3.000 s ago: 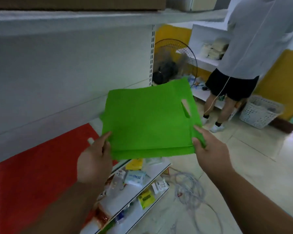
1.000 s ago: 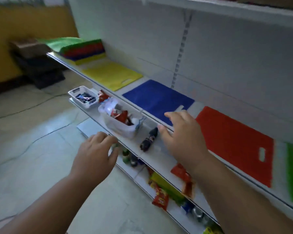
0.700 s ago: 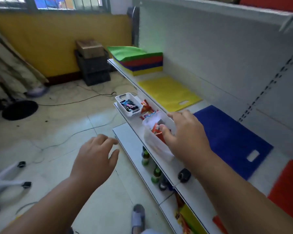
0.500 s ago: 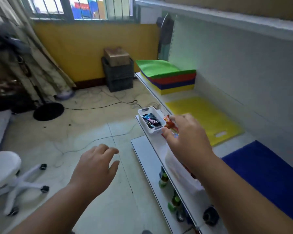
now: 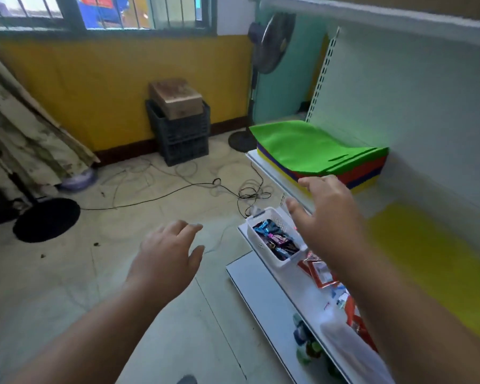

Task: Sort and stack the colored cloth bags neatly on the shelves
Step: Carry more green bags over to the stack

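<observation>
both hands are empty. the right hand (image 5: 323,214) reaches toward the pile of bags (image 5: 320,156) at the far end of the shelf (image 5: 272,169), grip spread wide, not touching yet. the left hand (image 5: 168,259) hangs over the floor, fingers loose and apart. the pile is mixed: green on top, then red, blue, yellow. a yellow bag (image 5: 427,253) lies apart on the shelf. most bags look unsorted, so lots is left.

open air above bag stack (image 5: 316,146), white basket (image 5: 273,239) crowding lower shelf (image 5: 311,295)
</observation>
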Available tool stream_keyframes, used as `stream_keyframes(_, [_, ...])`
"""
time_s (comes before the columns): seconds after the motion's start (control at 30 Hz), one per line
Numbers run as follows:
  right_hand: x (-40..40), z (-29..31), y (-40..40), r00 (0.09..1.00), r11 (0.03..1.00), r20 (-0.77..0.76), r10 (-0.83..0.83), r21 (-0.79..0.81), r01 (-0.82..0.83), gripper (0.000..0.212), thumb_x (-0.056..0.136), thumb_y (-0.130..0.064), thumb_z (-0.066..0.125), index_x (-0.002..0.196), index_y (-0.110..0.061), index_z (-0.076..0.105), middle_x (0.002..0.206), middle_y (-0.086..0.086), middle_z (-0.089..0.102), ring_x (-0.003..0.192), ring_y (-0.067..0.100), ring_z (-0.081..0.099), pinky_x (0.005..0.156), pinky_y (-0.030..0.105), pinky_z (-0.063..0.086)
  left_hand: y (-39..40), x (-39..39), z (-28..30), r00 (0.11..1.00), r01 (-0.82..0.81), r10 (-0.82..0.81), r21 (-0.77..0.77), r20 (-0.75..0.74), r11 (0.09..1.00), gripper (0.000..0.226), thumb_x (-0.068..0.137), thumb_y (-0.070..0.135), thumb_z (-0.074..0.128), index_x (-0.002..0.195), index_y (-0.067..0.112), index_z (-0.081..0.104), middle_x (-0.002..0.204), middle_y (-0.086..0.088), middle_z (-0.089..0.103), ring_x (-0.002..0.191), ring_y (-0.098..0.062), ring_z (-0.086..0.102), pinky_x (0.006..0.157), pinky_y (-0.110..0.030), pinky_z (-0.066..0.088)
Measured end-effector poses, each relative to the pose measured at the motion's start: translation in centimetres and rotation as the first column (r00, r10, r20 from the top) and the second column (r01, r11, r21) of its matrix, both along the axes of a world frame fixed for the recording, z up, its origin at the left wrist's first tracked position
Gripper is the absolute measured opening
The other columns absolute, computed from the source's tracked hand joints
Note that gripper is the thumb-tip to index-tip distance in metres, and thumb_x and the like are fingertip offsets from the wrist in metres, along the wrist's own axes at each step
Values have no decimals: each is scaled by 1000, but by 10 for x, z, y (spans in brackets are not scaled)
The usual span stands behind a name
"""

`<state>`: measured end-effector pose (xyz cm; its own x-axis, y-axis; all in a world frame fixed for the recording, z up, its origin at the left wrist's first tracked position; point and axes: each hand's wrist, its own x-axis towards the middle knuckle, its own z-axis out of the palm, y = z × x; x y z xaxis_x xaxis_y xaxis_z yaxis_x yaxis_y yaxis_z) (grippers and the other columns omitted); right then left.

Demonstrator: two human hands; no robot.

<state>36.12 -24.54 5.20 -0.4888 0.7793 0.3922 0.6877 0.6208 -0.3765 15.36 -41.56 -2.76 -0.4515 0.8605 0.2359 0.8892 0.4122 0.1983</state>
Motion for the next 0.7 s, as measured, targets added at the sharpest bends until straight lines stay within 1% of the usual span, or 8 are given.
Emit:
stream_keyframes(0.13, [-31,10,26,988,988,6,-154,-6,154,43,91,-42,57,124,-15,61,111,7,58,104,26,52,86,37,45,63,-65,20,988,154,-152,69,-28,986,34,87,34,62,119,21,65,104,1,66,96,-28,63,80,-42,48])
stream_keyframes(0.2, [-39,13,42,975,975,21,-223,-13,223,43,91,-41,58,125,-14,60,112,7,57,104,25,52,85,36,44,98,-84,25,976,216,-215,76,-22,973,36,87,36,58,117,20,66,104,0,66,94,-30,64,78,-42,49])
stream_keyframes(0.27, [-42,12,61,956,956,17,-294,-13,294,44,92,-42,58,126,-14,60,114,6,57,106,24,53,88,37,46,135,-95,25,959,284,-284,81,-13,956,41,84,40,51,115,20,67,103,0,67,94,-30,64,77,-41,50])
stream_keyframes(0.4, [-47,5,104,905,904,22,-425,-40,426,47,92,-44,55,130,-16,57,121,6,56,109,23,53,92,42,47,208,-111,20,919,394,-393,83,-20,916,36,84,38,54,114,22,67,102,1,66,95,-30,64,78,-41,51])
stream_keyframes(0.47, [-52,2,124,875,873,63,-479,-64,483,48,92,-45,55,131,-17,56,123,8,56,109,26,53,91,42,48,235,-120,18,907,421,-422,57,1,905,35,87,38,54,116,23,65,104,1,65,98,-30,62,81,-42,51])
stream_keyframes(0.57, [-62,-1,141,825,822,101,-556,-83,564,46,90,-43,59,127,-15,59,119,10,60,105,29,56,87,39,49,268,-139,22,876,482,-481,37,-28,875,46,85,46,39,115,23,65,100,0,64,92,-29,62,77,-40,51])
stream_keyframes(0.6, [-67,-3,146,806,801,122,-580,-97,591,45,90,-43,60,125,-14,60,117,11,61,104,30,57,87,38,49,281,-146,23,866,501,-500,26,-26,865,47,85,46,38,115,24,65,99,0,64,91,-29,62,77,-39,50])
stream_keyframes(0.7, [-76,-4,160,736,742,233,-636,-79,666,42,89,-45,59,119,-15,63,112,11,64,102,33,56,85,38,49,319,-162,23,850,518,-518,27,91,855,35,91,39,47,120,28,63,105,2,63,96,-28,61,77,-36,48])
